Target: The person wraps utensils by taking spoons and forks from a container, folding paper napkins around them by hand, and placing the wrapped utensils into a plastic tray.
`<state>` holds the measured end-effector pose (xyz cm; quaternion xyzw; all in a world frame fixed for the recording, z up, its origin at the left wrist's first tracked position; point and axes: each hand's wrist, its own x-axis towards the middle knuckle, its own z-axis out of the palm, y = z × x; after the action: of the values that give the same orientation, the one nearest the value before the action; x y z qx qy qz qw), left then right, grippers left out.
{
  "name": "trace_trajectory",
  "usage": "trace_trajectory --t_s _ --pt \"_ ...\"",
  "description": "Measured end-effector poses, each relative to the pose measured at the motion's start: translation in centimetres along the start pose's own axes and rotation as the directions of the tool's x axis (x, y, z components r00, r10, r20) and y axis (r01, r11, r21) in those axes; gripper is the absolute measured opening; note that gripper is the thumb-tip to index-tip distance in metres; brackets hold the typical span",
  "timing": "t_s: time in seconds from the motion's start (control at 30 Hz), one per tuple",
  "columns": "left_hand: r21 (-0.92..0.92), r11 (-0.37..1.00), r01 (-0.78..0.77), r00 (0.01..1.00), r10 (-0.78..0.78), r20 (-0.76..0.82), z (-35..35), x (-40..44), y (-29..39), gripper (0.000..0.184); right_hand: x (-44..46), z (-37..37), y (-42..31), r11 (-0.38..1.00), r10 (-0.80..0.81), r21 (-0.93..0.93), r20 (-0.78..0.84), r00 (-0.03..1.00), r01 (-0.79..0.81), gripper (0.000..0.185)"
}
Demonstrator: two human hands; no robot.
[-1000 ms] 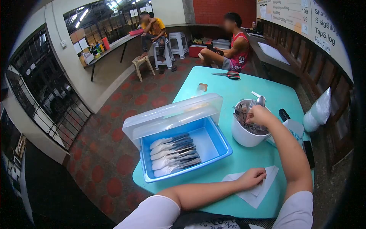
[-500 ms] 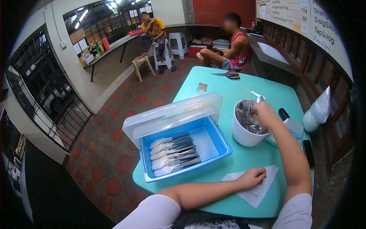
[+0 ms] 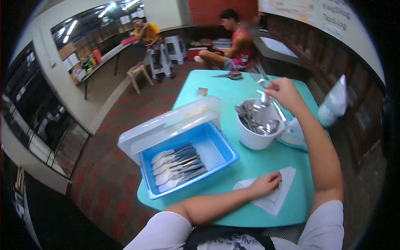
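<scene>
While the lid [image 3: 168,127] leans open on the blue box [image 3: 214,143] at left, the white-wrapped bundles [image 3: 177,166] lie inside in a row, handle ends pointing right. Scissors [image 3: 235,75] are at the far table [image 3: 227,179] edge, well apart from the work. Next along, bucket [image 3: 258,141] of loose cutlery [image 3: 249,121], standing upright on the table. Left hand [image 3: 266,184] is in front of it, fingers curled down on the napkin [image 3: 273,205]; whether they pinch the paper, can't tell. Light pressure looks enough there: keeps the sheet flat without creasing or dragging it. Right hand [image 3: 281,92] is above the bucket, fingertips pinched on a fork [image 3: 259,74], tines up and pointing away. A spoon [image 3: 265,98] shows just below the hand; blur hides whether it's gripped too. Best to lift clear of the rim before swinging sideways, grip by the handle, keep tines off the bucket wall and the paper. Wrapped stack [image 3: 333,102] at far right, apart from both hands.
</scene>
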<state>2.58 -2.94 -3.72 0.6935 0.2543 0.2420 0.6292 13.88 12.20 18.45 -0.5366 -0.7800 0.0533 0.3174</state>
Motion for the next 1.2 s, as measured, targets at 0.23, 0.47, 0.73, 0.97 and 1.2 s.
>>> trace_trajectory --t_s 0.23,0.47,0.73,0.97,1.2 --pt "-0.167 0.986 -0.025 0.999 0.03 0.029 0.1 0.4 -0.9 0.019 -4.0 -2.5 -1.3 0.899 0.15 0.376 0.213 0.966 -0.222 0.018" --pt "-0.093 0.995 -0.042 0.999 0.042 -0.003 0.1 0.7 -1.4 0.019 -12.6 -4.7 -4.1 0.839 0.27 0.423 0.221 0.937 -0.341 0.014" --pt "-0.215 0.977 0.004 1.0 -0.001 0.014 -0.1 0.1 -0.7 0.019 -12.5 -4.8 -2.9 0.952 0.285 0.113 0.027 0.958 -0.286 0.015" --pt "-0.196 0.98 -0.023 0.999 0.03 0.031 0.2 0.5 -1.3 0.016 -5.9 -1.6 -0.3 0.955 0.073 0.287 0.025 0.997 -0.078 0.016" --pt "-0.167 0.986 -0.016 0.999 0.023 0.041 -0.2 0.2 -0.6 0.016 -1.3 2.2 1.5 0.968 -0.132 0.25 0.387 0.912 0.034 0.019"
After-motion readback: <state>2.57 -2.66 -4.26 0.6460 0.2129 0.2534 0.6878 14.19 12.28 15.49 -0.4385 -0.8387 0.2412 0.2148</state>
